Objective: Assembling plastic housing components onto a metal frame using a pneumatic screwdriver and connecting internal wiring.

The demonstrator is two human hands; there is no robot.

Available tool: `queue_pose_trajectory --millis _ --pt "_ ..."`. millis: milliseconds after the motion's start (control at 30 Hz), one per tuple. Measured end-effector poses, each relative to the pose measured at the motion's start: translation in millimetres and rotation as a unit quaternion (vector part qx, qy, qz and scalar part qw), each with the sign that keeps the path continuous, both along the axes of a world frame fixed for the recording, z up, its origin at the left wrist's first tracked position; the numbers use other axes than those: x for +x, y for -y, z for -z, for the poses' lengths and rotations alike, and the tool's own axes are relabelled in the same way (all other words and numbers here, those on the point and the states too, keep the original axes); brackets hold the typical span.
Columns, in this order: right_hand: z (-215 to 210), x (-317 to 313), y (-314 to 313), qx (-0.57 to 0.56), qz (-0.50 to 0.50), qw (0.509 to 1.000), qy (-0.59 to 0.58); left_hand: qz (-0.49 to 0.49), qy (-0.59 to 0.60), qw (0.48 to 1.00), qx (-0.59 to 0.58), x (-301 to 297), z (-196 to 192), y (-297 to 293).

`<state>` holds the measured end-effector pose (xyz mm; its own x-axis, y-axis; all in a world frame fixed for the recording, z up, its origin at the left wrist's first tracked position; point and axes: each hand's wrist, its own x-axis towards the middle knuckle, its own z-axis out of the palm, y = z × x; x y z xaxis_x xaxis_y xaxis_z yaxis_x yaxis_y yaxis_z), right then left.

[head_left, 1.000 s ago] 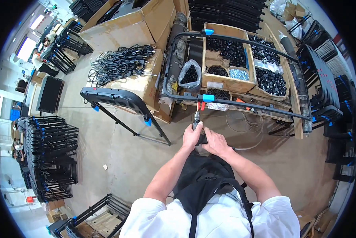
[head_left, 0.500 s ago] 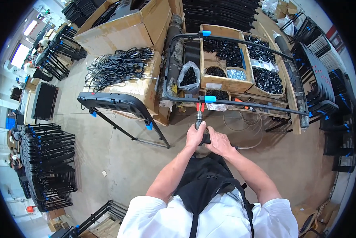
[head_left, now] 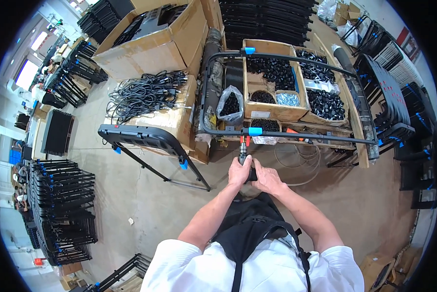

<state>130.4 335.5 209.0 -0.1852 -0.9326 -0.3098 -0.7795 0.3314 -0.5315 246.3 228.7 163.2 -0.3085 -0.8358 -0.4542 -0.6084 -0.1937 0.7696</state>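
Observation:
In both hands I hold a pistol-grip power screwdriver [head_left: 243, 151], pointed away from me at the frame. My left hand [head_left: 239, 172] is closed around its body, and my right hand [head_left: 268, 178] is wrapped about the handle. Two red prongs at the tool's front end meet or nearly meet the near bar of a black tubular frame [head_left: 306, 137]; exact contact is too small to tell. That frame lies across the workbench and has blue clips [head_left: 255, 131] on its bars. A pale hose [head_left: 303, 183] runs from near my right hand.
Beneath the frame are wooden trays [head_left: 276, 114] of black caps and screws, and a plastic bag [head_left: 230, 103] of small black parts. To the left stand a black console frame [head_left: 145, 134], coiled cables [head_left: 140, 95] and a large carton [head_left: 140, 53]. Stacked frames [head_left: 62, 194] stand far left.
The whole view has shifted slightly, with the bench sitting a little lower in the picture. Both hands keep their grip on the screwdriver, which stays at the same bar.

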Motion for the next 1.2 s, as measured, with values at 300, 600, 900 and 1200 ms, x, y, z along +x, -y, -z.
queue_pose_trajectory --millis 300,600,900,1200 --pt "12 1 -1 -0.089 -0.023 0.996 0.006 -0.01 0.004 1.0 -0.001 -6 -2 4" --pt "16 10 -7 -0.107 -0.013 0.993 0.04 -0.011 -0.027 1.0 0.0 2 8 -1" --pt "17 16 -15 -0.124 -0.015 0.992 0.032 -0.016 -0.031 0.999 0.007 7 2 -9" --pt "26 21 -34 -0.117 -0.015 0.993 0.014 -0.016 -0.062 0.998 0.017 17 11 -30"
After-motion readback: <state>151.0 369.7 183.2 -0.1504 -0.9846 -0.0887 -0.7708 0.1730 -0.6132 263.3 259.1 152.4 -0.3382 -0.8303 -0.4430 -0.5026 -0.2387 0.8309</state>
